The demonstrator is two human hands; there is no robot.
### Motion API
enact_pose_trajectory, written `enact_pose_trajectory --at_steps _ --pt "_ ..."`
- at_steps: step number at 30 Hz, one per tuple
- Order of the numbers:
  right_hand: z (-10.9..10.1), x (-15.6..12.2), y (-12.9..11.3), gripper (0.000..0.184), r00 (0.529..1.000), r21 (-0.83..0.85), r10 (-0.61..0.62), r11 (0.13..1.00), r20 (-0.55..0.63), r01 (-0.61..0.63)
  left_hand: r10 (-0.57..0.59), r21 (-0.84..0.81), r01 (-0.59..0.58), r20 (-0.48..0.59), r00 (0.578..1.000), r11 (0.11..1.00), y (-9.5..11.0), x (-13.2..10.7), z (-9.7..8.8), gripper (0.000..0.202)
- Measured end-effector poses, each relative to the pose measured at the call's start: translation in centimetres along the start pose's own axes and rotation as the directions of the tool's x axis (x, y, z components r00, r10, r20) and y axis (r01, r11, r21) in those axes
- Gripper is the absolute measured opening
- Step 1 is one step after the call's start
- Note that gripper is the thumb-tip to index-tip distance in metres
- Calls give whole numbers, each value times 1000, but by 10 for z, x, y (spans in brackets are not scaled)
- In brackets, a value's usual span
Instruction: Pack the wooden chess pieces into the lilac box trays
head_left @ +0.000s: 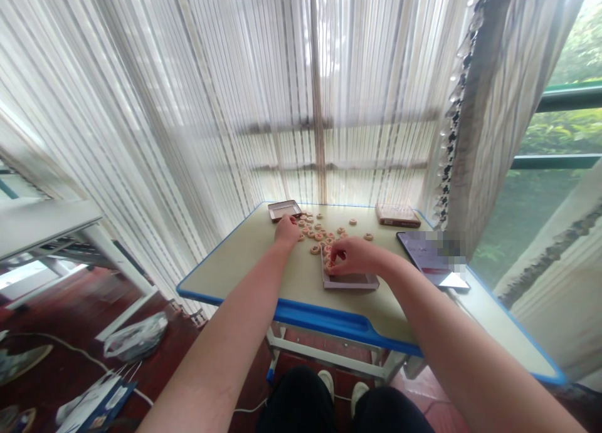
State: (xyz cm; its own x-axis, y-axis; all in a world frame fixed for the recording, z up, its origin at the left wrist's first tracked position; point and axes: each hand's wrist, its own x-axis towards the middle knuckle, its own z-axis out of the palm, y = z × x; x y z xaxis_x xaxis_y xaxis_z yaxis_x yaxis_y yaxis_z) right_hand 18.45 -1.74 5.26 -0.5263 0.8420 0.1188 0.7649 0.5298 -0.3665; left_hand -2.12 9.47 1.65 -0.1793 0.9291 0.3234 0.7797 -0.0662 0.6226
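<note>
Round wooden Chinese chess pieces [318,237] with markings lie scattered over the middle of the desk. My right hand [360,255] reaches into a shallow open box [350,285] near the desk's front, thumb and fingers pinched on a piece at its left side. Several pieces sit along that left side of the box, partly hidden by the fingers. Farther back, my left hand [286,229] rests at the left edge of the scattered pieces, just in front of a second shallow tray [285,210]. Its fingers are curled in, and whatever they hold is hidden.
A closed flat box [397,214] stands at the desk's back right. In front of it lies a tablet [426,257] with a cable. The pale desk [226,264] has a blue rim. Striped curtains [291,94] hang behind it. Bags [135,336] lie on the floor to the left.
</note>
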Motion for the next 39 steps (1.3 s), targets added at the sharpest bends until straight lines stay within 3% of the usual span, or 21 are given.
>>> enact_pose_trajectory --at_steps 18,21,23,25,27,30,32,36,39 --pt "-8 -5 -12 31 1000 -11 22 1000 20 -22 51 71 -54 46 998 996 5 -3 3 23" --pt "-18 -5 -1 32 995 58 66 996 -78 -61 60 71 -63 51 997 995 4 -3 4 23" --pt "-26 -4 16 29 956 60 163 986 -245 -153 81 72 -85 61 995 994 3 -3 4 21" --pt "-32 -3 38 26 874 -2 247 962 -417 -273 117 86 -122 59 991 989 3 -3 4 20" --pt "-35 -3 60 27 796 -33 349 907 -495 -419 163 121 -166 34 986 979 4 -3 5 21" --pt "-37 -5 77 29 762 -95 540 791 -357 -604 229 190 -228 16 973 955 6 -3 8 23" --pt "-37 -7 76 27 762 -137 609 754 -220 -642 276 211 -284 69 959 935 6 -3 13 28" --pt "-35 -10 65 23 790 -147 613 780 -19 -609 361 162 -412 271 892 897 5 -5 23 44" --pt "-31 -9 67 31 803 -79 592 806 76 -587 400 87 -450 333 854 889 5 -6 25 48"
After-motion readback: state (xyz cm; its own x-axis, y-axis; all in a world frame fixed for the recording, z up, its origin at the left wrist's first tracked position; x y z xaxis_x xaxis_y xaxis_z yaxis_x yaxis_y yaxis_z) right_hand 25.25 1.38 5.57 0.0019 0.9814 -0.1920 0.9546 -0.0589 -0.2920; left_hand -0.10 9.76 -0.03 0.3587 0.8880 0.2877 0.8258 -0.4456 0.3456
